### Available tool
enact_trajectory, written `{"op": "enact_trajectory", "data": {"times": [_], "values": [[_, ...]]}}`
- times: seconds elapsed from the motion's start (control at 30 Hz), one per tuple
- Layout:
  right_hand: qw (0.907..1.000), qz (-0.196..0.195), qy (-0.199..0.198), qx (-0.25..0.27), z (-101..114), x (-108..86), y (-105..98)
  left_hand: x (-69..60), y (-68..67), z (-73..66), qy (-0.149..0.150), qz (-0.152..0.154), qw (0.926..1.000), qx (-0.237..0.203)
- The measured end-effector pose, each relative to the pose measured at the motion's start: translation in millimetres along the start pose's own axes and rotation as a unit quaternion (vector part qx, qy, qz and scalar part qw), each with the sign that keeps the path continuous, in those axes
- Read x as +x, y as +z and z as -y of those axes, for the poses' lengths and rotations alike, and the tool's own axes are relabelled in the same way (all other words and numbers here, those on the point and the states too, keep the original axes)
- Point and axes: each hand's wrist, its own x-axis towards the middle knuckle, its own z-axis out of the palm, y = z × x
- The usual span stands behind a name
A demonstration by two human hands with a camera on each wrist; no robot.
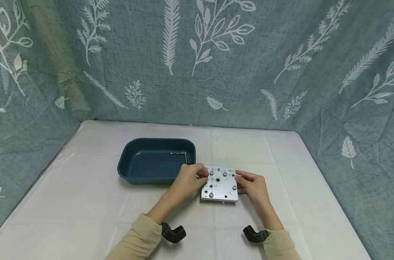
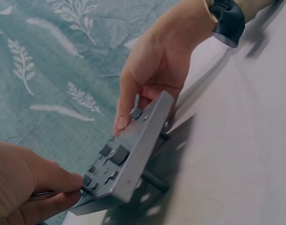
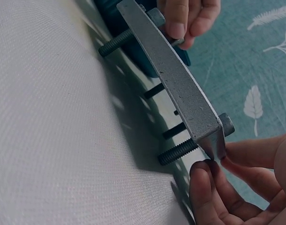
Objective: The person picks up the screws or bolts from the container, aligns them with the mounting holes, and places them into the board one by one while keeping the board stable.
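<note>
- Currently, the metal plate (image 1: pixel 221 189) is held by its right edge in the right hand (image 1: pixel 253 186), over the front middle of the bench (image 1: pixel 281 173), holed face up.
- Right fingers: thumb and fingertips pinched on that edge.
- Left fingers: a small metal piece (image 3: pixel 178 42) pinched at the plate's left side by the left hand (image 1: pixel 190 178); mostly hidden, type can't be told.
- Bolts (image 3: pixel 178 151) are seated through the plate, heads above, threaded ends poking out below; whether the bench is touched by them can't be told.
- The dark blue tray (image 1: pixel 145 180) is placed left of the plate and slightly farther back; loose screws (image 1: pixel 185 157) are left in its right end.
- Bench covered in white cloth, backed by a leaf-print curtain (image 1: pixel 145 54).
</note>
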Motion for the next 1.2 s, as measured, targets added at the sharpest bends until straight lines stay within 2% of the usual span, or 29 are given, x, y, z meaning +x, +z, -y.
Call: {"op": "enact_trajectory", "data": {"times": [0.17,0.33,0.57,0.67,0.73,0.87,0.93,1.0,1.1,1.2], "values": [[1.0000,-0.006,0.001,-0.007,-1,0.7,1,-1.9,4.8,-0.6,-0.009,-0.012,0.9998,-0.013],[0.9999,-0.005,-0.007,-0.008,-2,1.8,1,-1.8,6.0,-2.4,-0.017,-0.021,0.9996,-0.001],[0.9999,-0.009,-0.006,-0.013,-4,2.8,2,-2.7,-3.4,-6.6,-0.017,-0.029,0.9992,0.022],[0.9999,-0.008,-0.006,-0.012,-3,2.0,2,-0.2,-19.9,-8.0,-0.012,-0.034,0.9992,0.015],[0.9999,-0.008,-0.005,-0.013,-3,1.5,2,3.7,-37.4,-5.0,-0.003,-0.037,0.9993,0.007],[0.9998,-0.007,-0.005,-0.016,-1,0.3,2,15.4,-78.7,14.5,0.007,-0.032,0.9995,-0.001],[0.9998,-0.007,-0.005,-0.018,-1,0.0,1,22.2,-95.8,28.8,-0.008,-0.019,0.9997,-0.011],[0.9998,-0.005,-0.008,-0.017,-1,-0.2,0,27.8,-108.7,43.2,-0.032,-0.002,0.9987,-0.040],[0.9998,-0.003,-0.008,-0.019,-1,0.0,0,34.1,-119.5,63.0,-0.065,0.022,0.9941,-0.084],[0.9998,-0.002,-0.007,-0.017,-2,0.0,0,38.1,-123.9,78.1,-0.097,0.040,0.9874,-0.119]]}}
